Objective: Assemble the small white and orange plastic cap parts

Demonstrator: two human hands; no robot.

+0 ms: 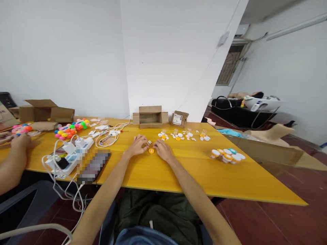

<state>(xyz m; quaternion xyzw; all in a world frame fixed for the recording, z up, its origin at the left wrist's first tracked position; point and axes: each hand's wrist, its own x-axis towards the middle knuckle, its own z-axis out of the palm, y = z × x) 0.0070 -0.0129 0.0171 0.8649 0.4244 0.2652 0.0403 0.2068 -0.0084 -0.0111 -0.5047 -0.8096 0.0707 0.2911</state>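
My left hand (138, 145) rests at the middle of the yellow table (204, 177), its thumb and fingertips near a small white piece (149, 142). Facing it, my right hand (162, 149) has its fingers bent down by the same spot. Between the two hands an orange disc (151, 151) with a white centre lies on the table. Whether either hand pinches something small cannot be made out. Beyond my hands are small white parts (178, 136), orange discs (163, 136) and clear cups (204, 131) in loose groups.
Several lidded jars (227, 156) stand at the right. Open cardboard boxes (150, 117) line the wall. At left lie a power strip (74, 158), cables (114, 136), a phone (94, 166) and colourful beads (67, 131). Another person's hand (20, 140) is at far left.
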